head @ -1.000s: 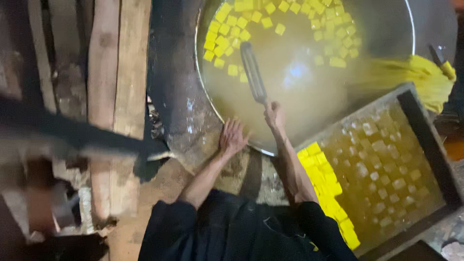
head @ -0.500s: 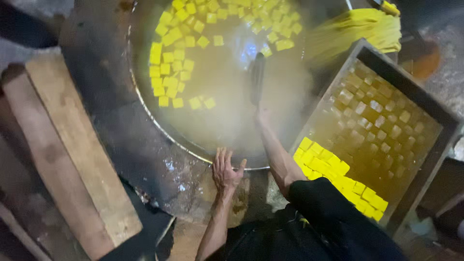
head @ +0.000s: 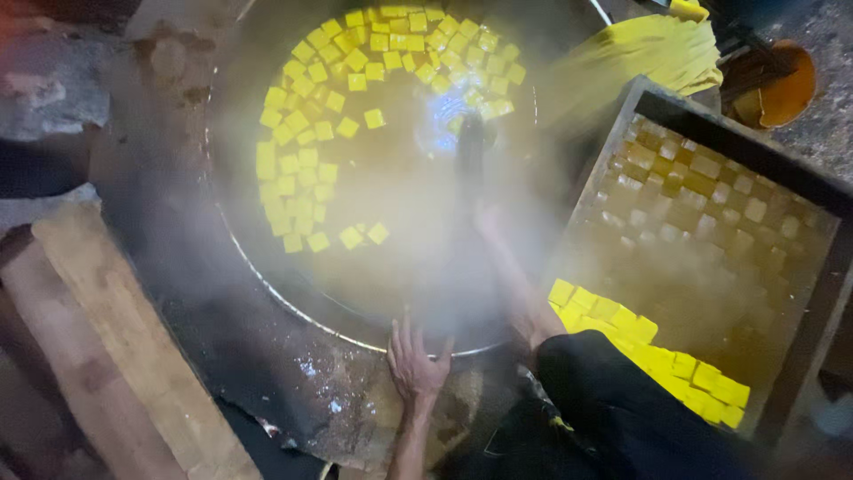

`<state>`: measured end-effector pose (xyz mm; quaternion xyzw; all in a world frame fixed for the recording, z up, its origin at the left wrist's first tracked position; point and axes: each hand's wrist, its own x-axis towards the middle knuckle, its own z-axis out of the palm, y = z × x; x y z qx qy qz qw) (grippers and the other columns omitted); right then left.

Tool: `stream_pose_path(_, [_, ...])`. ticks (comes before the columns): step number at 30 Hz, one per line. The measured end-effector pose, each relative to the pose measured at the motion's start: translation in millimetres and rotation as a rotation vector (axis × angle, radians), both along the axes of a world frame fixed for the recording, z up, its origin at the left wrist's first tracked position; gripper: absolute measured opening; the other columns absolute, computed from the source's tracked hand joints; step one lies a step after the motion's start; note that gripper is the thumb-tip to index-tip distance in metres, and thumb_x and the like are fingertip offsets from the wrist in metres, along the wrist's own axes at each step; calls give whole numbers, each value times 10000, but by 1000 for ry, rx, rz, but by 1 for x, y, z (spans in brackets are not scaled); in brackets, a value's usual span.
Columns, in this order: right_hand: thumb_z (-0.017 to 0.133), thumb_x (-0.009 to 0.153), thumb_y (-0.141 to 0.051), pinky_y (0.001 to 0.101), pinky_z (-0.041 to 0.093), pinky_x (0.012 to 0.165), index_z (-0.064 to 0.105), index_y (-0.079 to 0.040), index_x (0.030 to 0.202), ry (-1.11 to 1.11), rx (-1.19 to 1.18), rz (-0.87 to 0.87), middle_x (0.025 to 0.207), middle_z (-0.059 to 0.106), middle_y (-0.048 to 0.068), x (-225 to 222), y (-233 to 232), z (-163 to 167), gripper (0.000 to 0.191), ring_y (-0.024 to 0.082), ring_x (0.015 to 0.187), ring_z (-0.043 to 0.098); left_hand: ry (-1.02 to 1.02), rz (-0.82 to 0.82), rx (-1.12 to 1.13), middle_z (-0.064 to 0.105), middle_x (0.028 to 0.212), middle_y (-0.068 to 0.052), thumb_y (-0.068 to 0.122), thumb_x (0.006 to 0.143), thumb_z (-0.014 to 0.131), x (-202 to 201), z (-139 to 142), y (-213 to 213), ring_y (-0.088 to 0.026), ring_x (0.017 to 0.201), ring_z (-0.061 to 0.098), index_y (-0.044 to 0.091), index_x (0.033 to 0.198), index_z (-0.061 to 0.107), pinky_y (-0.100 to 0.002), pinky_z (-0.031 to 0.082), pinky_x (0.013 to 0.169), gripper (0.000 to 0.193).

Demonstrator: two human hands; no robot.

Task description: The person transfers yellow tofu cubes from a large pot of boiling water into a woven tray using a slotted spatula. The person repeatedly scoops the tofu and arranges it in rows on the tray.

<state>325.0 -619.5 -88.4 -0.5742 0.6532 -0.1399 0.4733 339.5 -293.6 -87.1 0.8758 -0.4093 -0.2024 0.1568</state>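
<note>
A wide round pan [head: 267, 284] of cloudy yellow liquid steams in front of me, with several yellow cubes [head: 302, 151] floating along its far and left side. My left hand [head: 416, 363] rests flat, fingers apart, on the pan's near rim. My right hand [head: 487, 222] reaches out over the liquid, shut on the handle of a dark flat skimmer [head: 469, 147] whose blade dips into the pan. Thick steam blurs the right hand and the tool.
A dark rectangular tray [head: 826, 204] at the right holds pale cubes in brownish liquid and a row of bright yellow cubes [head: 649, 347] along its near edge. A yellow cloth [head: 640, 53] and an orange bowl [head: 782, 84] lie beyond. Wooden planks [head: 115, 356] lie at the left.
My view has swung left and nearer the pan, and steam has thickened. The right hand has pushed the skimmer further out; the left hand stays on the rim.
</note>
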Motion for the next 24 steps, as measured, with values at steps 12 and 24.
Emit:
stream_pose_path(12, [623, 1000, -487, 396, 499, 656, 698, -12, 1129, 34, -106, 39, 833, 687, 104, 23, -93, -33, 497, 204, 768, 638, 83, 129, 157, 223, 1630, -159, 723, 816, 608, -4, -1, -15, -319, 1528, 174, 115, 1493, 447, -638, 214, 1165, 924])
stream_pose_path(24, [617, 1014, -478, 388, 499, 659, 708, -19, 1140, 25, -83, 234, 826, 685, 90, 50, -61, -59, 484, 199, 765, 639, 132, 47, 231, 266, 1625, -160, 773, 851, 537, 13, -9, -18, -329, 1527, 173, 83, 1364, 574, -607, 156, 1203, 861])
